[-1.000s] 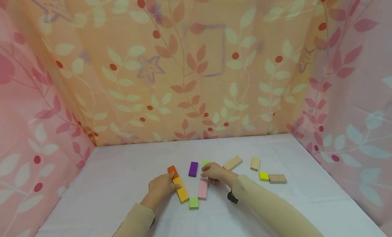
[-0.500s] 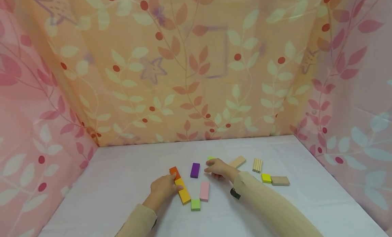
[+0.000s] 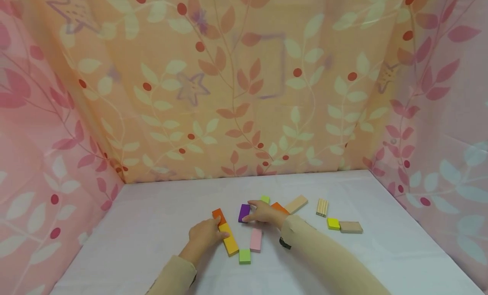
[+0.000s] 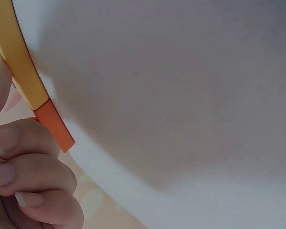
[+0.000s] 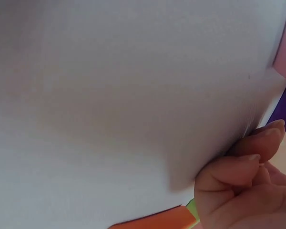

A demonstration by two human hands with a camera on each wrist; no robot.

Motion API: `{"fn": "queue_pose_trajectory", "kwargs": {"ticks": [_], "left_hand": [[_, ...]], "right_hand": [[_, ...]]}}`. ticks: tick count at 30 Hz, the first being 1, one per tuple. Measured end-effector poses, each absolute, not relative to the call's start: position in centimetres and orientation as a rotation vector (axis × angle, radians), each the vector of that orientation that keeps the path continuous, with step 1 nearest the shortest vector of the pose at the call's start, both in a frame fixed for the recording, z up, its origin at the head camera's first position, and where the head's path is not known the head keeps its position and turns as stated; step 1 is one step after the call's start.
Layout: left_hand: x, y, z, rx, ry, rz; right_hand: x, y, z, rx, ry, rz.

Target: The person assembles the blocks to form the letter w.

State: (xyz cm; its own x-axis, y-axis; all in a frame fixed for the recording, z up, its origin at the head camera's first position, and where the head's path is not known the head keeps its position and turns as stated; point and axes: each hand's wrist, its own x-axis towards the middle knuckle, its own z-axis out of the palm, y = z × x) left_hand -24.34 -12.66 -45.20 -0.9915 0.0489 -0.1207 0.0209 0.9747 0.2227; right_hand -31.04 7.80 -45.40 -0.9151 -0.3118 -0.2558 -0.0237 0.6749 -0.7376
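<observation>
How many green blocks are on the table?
2. The near green block is by the near end of the pink block; the far green block lies just beyond the right hand. More could be hidden under that hand.

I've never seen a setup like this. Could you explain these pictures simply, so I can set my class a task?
No machine here: just a person's two bare hands. The wide view comes from a camera on the head; the close ones, from one on each wrist. The left hand has its thumb on an amber block, which lies end to end with an orange block. The right hand has its fingers at a purple block; whether it grips it is hard to tell. Also on the white tabletop are pink, green, yellow and plain wooden blocks.
</observation>
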Motion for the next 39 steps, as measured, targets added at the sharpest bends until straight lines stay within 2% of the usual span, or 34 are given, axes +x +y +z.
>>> {"fn": "queue_pose_trajectory", "kwargs": {"ticks": [12,21,29,39], "left_hand": [[-24.0,-12.5,-44.8,0.067,2.991,0.313],[-24.2,-12.6,-45.1,0.063,2.998,0.34],[-24.2,-12.7,-45.1,0.079,3.009,0.323],[-24.1,-12.7,-45.1,0.081,3.018,0.313]], "right_hand": [[-31.8,7.3,-46.6,-0.174,2.571,-1.079],[-31.3,7.3,-45.9,-0.075,2.505,-1.278],[-30.7,8.9,-45.5,-0.076,2.429,-1.384],[-29.6,10.6,-45.0,-0.048,2.476,-1.298]]}}
